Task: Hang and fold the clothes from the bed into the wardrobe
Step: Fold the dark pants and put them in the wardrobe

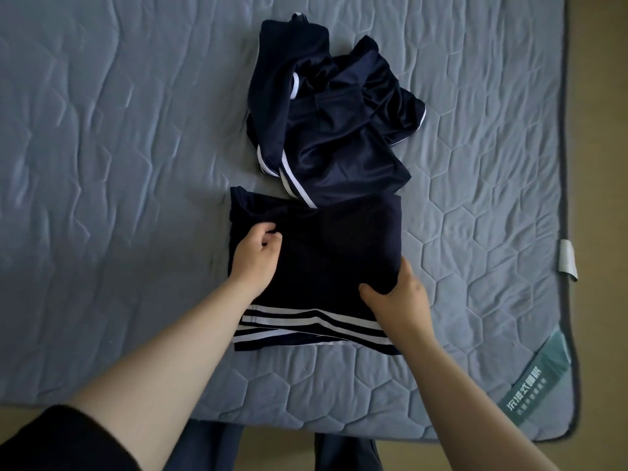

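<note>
The bed, covered in a grey-blue quilted pad, is filling most of the view, with tan floor showing along its right and near edges.

A crumpled navy garment with white piping is lying in a loose heap on the middle of the bed, on the far side.

A folded dark garment with white stripes along its near edge is lying flat just in front of the heap, its far edge touching it.

The left hand is resting on the folded garment's left part, its grip curled in and pinching a tuck of fabric.

The right hand is holding the garment's right edge, its grip closing with the thumb on top and the fingers tucked out of sight beneath.

A green printed label is sitting at the pad's near right corner.

A small white tag is hanging at the right edge.
</note>
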